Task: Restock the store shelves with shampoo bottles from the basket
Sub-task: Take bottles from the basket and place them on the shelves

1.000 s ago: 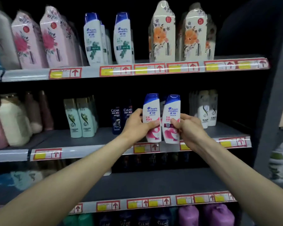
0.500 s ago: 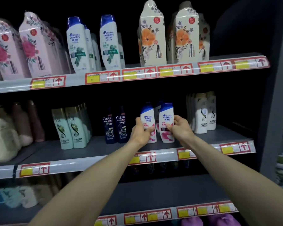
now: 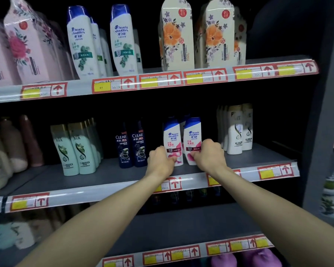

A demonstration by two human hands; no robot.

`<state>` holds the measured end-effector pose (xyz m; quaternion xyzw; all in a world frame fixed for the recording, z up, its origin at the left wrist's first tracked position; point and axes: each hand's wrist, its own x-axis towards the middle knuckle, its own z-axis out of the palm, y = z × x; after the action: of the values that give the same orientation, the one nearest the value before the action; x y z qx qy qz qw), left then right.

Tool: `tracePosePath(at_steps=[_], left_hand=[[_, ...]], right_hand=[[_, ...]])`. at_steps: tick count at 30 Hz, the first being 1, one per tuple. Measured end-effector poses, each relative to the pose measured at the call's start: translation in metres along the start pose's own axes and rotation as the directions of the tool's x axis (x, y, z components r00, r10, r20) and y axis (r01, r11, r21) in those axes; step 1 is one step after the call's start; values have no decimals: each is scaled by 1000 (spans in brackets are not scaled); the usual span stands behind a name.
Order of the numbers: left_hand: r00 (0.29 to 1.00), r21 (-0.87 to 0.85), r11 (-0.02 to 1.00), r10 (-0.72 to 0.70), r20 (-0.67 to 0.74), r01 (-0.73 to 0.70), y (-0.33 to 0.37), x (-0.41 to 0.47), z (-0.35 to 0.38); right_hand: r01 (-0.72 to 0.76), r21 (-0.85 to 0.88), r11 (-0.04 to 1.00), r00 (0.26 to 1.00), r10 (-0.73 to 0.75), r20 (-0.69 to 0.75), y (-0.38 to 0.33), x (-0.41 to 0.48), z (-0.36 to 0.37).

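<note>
Two white shampoo bottles with blue caps and pink labels stand side by side on the middle shelf (image 3: pixel 258 157). My left hand (image 3: pixel 160 162) grips the lower part of the left bottle (image 3: pixel 172 137). My right hand (image 3: pixel 208 155) grips the lower part of the right bottle (image 3: pixel 193 135). Both bottles are upright, bases on the shelf, with more of the same kind just behind them. The basket is out of view.
Dark blue Clear bottles (image 3: pixel 131 145) stand left of my hands, pale green bottles (image 3: pixel 73 149) further left, white bottles (image 3: pixel 237 130) to the right. The top shelf holds larger shampoo bottles (image 3: pixel 102 43) and floral cartons (image 3: pixel 177 37). A dark upright post (image 3: pixel 324 132) bounds the right side.
Both hands have carried the two bottles from in front of the shelf edge further in and down onto the middle shelf. The camera has come closer.
</note>
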<state>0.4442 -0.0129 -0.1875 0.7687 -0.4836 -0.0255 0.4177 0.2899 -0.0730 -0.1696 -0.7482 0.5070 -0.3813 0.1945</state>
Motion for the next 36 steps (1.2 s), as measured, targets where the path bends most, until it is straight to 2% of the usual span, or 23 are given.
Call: tracePosePath(at_steps=[7,18,26,31,36], left_hand=[[999,30,998,-47,19,47,6,24,9],[996,-12,997,-76,-54,75,-6,36,30],[984,-167,973,-168,-52,157,-9,46,28],[978,-158,970,-198,-68,186,-9,46,28],[974,-178,963,-216,-72,201,-7,38,25]], right_hand=[[-33,32,999,999,33,12,2,21,15],[-28,-23,999,1000,28,-4,18,51,50],[-70,-38,997,998,70,-3,20,63,56],[-81,-51,995,997,81,0,20,64,56],[-101,24,995,995,101,15,18,55,54]])
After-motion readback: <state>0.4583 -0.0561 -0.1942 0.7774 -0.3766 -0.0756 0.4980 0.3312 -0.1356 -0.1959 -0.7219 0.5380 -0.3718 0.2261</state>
